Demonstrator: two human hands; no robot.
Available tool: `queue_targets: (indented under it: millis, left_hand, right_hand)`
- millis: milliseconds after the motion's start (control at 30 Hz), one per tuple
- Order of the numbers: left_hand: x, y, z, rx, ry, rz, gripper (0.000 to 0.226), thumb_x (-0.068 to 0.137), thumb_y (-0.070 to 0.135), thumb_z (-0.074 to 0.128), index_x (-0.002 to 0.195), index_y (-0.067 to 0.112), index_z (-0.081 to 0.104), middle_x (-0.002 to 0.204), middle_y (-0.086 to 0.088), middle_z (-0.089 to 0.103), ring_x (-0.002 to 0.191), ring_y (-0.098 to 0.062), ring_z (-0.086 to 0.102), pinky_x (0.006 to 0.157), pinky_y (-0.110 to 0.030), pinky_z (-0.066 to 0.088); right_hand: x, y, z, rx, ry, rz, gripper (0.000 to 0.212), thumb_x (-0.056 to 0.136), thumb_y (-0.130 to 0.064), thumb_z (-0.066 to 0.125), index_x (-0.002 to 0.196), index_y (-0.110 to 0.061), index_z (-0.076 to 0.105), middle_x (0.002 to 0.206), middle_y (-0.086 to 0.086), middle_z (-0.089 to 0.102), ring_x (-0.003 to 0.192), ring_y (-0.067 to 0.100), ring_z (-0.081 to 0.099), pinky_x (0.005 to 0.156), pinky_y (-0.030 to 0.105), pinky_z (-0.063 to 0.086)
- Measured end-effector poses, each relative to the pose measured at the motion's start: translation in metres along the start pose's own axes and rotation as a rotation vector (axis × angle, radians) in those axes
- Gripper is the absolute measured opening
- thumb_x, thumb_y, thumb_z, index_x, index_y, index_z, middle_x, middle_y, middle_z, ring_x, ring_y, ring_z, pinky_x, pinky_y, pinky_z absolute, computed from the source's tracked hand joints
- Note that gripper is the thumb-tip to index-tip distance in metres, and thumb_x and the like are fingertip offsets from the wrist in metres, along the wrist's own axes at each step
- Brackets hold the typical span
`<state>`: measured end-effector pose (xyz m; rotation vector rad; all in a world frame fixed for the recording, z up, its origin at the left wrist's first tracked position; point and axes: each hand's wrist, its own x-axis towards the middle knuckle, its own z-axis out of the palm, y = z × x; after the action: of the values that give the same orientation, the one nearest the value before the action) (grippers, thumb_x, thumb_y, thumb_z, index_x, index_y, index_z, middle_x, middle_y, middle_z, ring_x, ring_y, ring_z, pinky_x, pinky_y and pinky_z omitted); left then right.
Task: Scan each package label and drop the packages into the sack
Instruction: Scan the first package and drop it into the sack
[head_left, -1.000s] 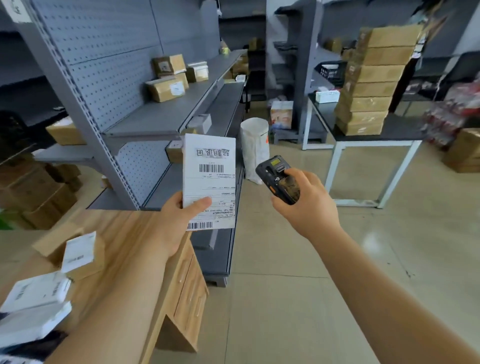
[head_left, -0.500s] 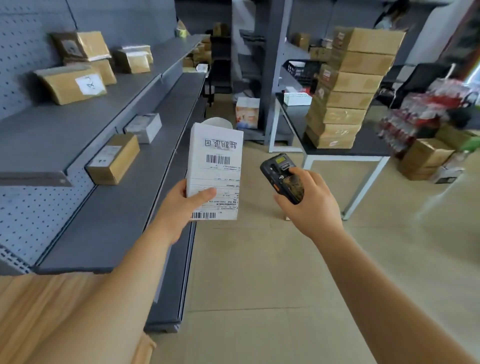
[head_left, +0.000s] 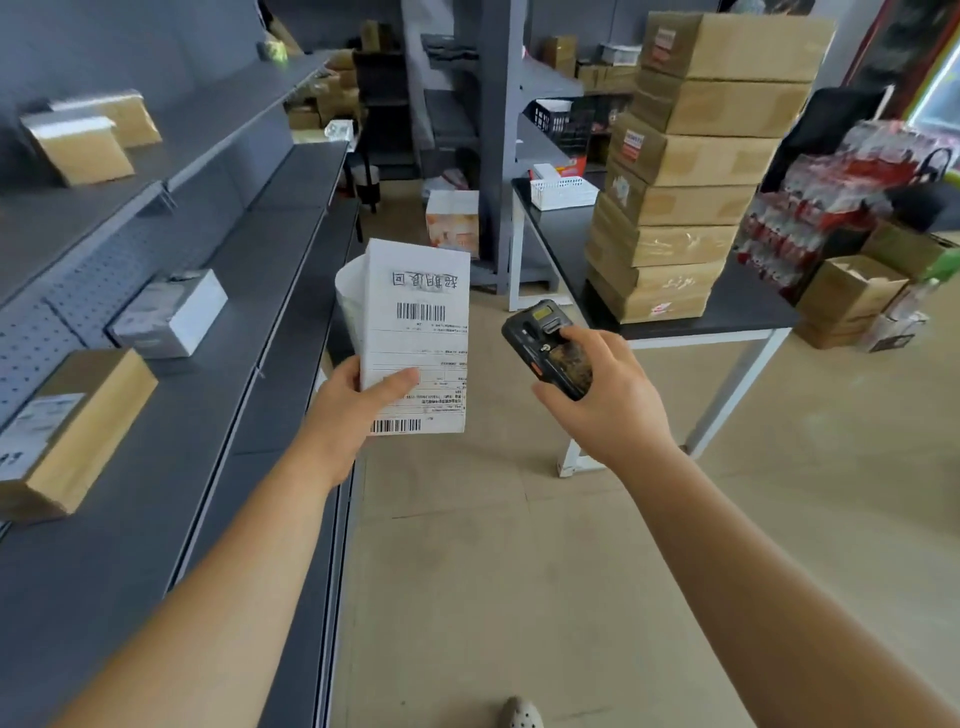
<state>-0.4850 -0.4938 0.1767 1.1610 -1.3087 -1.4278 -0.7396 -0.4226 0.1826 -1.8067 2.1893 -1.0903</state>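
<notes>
My left hand (head_left: 347, 415) grips a white package (head_left: 417, 322) upright by its lower left corner, thumb across the front. Its label faces me, with a barcode near the top and another at the bottom edge. My right hand (head_left: 602, 395) holds a black handheld scanner (head_left: 545, 345) just right of the package, its head tilted toward the label. The white sack (head_left: 347, 296) stands on the floor behind the package, and only part of its left rim shows.
Grey shelving (head_left: 171, 395) runs along the left with brown boxes (head_left: 72, 431) and a white box (head_left: 171, 314). A black-topped table (head_left: 727, 312) at right carries a tall stack of cartons (head_left: 691, 171). More boxes sit on the floor at far right. Tan floor lies ahead.
The view has moved forward along the shelving toward the sack; the wooden desk has left the view. Both hands keep the same hold on the package and the scanner.
</notes>
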Motion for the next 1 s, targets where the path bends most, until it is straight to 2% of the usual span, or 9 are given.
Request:
queue_targets:
  millis: [67,100,200,333,467,600,767,1000]
  left_hand:
    - [0.044,0.006,0.004,0.012,0.026,0.008,0.04,0.087,0.023,0.073,0.125,0.017,0.061,0.112,0.0,0.073,0.092,-0.016,0.072,0.061,-0.019,0.054]
    - [0.065,0.008,0.006,0.016,0.037,0.01,0.041,0.086,0.024,0.075,0.124,0.017,0.062,0.111,0.0,0.074,0.09,-0.016,0.072,0.057,-0.019,0.053]
    - [0.126,0.015,0.002,0.006,0.09,-0.001,0.055,0.071,0.034,0.081,0.121,0.02,0.064,0.11,0.002,0.075,0.098,-0.018,0.072,0.075,-0.033,0.057]
    - [0.197,0.024,-0.013,-0.006,0.144,-0.024,0.063,0.065,0.035,0.086,0.122,0.02,0.063,0.111,0.001,0.074,0.1,-0.021,0.072,0.075,-0.038,0.057]
    - [0.267,0.026,-0.032,0.019,0.176,-0.028,0.069,0.06,0.037,0.09,0.122,0.019,0.063,0.111,0.001,0.074,0.101,-0.022,0.072,0.083,-0.042,0.057]
    - [0.351,0.012,-0.055,0.019,0.19,-0.041,0.06,0.067,0.035,0.087,0.12,0.022,0.064,0.11,0.003,0.075,0.101,-0.02,0.072,0.083,-0.043,0.057]
    - [0.47,-0.003,-0.087,0.027,0.208,-0.067,0.034,0.082,0.022,0.077,0.114,0.023,0.066,0.102,0.007,0.076,0.097,-0.016,0.072,0.08,-0.034,0.056]
    - [0.618,-0.002,-0.105,0.033,0.143,-0.13,0.057,0.061,0.042,0.081,0.114,0.024,0.066,0.105,0.006,0.075,0.1,-0.016,0.071,0.087,-0.037,0.056]
  right_hand:
    - [0.047,0.012,0.017,0.012,-0.021,-0.002,0.062,0.083,-0.048,0.069,0.138,-0.036,0.042,0.132,-0.01,0.048,0.111,0.015,0.054,0.083,0.032,0.048]
    - [0.07,0.017,0.026,0.021,-0.034,-0.004,0.063,0.082,-0.048,0.069,0.138,-0.036,0.043,0.13,-0.009,0.048,0.111,0.015,0.054,0.083,0.031,0.048]
    - [0.137,0.024,0.051,0.036,-0.08,-0.052,0.063,0.082,-0.047,0.07,0.138,-0.034,0.043,0.131,-0.007,0.049,0.113,0.016,0.053,0.084,0.031,0.047]
    - [0.212,0.021,0.084,0.051,-0.127,-0.095,0.062,0.083,-0.045,0.071,0.139,-0.033,0.045,0.133,-0.006,0.049,0.113,0.017,0.053,0.08,0.027,0.041]
    - [0.286,0.021,0.127,0.093,-0.16,-0.13,0.059,0.083,-0.045,0.071,0.136,-0.033,0.047,0.132,-0.007,0.051,0.112,0.016,0.053,0.081,0.026,0.042]
    - [0.359,0.023,0.184,0.11,-0.188,-0.121,0.059,0.082,-0.044,0.072,0.134,-0.035,0.046,0.129,-0.01,0.05,0.109,0.015,0.054,0.079,0.027,0.043]
    - [0.455,0.021,0.253,0.063,-0.233,-0.086,0.059,0.082,-0.047,0.071,0.134,-0.035,0.046,0.127,-0.013,0.049,0.106,0.013,0.055,0.074,0.026,0.041]
    - [0.58,0.03,0.312,0.005,-0.255,0.02,0.062,0.083,-0.049,0.068,0.138,-0.035,0.043,0.134,-0.009,0.047,0.111,0.017,0.053,0.083,0.031,0.046]
